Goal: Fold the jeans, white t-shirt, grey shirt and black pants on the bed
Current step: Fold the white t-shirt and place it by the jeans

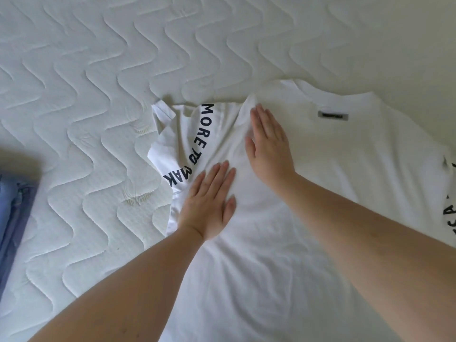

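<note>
I see bed (pixel 98 70) filling whole view: white quilted mattress, wavy stitch pattern. White t-shirt (pixel 308 181) lies spread at centre toward 3 o'clock, grey label near collar, black letters on folded sleeve at 10 o'clock of it. Left hand (pixel 209 203) flat, fingers straight, pressing shirt. Right hand (pixel 269 146) same, flat on cloth. Jeans (pixel 14 213) at 9 o'clock edge, blue, partly cut off.

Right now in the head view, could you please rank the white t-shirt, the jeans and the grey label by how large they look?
1. White t-shirt
2. Jeans, only partly in frame
3. Grey label
</note>
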### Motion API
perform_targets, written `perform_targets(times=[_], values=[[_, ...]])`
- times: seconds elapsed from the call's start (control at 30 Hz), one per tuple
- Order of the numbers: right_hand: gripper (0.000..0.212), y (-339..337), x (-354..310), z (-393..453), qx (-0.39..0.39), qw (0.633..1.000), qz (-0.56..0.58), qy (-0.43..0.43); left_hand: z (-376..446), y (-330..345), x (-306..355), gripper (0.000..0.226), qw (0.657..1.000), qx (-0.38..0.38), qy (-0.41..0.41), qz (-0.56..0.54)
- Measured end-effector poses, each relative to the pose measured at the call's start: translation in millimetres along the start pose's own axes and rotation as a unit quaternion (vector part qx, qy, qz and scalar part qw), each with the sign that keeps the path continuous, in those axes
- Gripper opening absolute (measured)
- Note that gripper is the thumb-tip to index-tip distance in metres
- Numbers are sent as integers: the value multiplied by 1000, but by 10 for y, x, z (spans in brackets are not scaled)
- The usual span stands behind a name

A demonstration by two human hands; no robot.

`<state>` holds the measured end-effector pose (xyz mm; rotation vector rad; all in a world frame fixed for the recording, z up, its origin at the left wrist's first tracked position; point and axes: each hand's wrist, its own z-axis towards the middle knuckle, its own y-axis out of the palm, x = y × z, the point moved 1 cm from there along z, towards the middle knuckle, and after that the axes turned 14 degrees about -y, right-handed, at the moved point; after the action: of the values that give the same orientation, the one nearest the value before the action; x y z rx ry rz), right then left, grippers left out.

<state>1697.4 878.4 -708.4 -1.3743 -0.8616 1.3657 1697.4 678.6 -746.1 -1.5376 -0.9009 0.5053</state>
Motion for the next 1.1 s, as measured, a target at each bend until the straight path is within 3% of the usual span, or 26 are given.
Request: perform_targets(times=[0.33,0.47,0.57,0.7,0.93,1.1], values=[[68,363,217,60,15,996,-71,46,1,-106,77,60,1000,-16,-7,-4],[67,377,233,53,10,996,-73,44,209,-492,35,42,989,27,9,-147],[66,387,238,65,5,996,-79,39,678,-848,-110,33,974,133,-93,-158],[66,390,247,68,0,995,-85,45,1230,-1022,-343,50,956,21,-282,-80],[66,410,262,65,0,995,-93,38,1305,-1051,-727,27,931,-31,-293,-215],[66,404,249,65,-4,995,-96,39,1029,-1182,-1113,23,928,41,-302,-213]])
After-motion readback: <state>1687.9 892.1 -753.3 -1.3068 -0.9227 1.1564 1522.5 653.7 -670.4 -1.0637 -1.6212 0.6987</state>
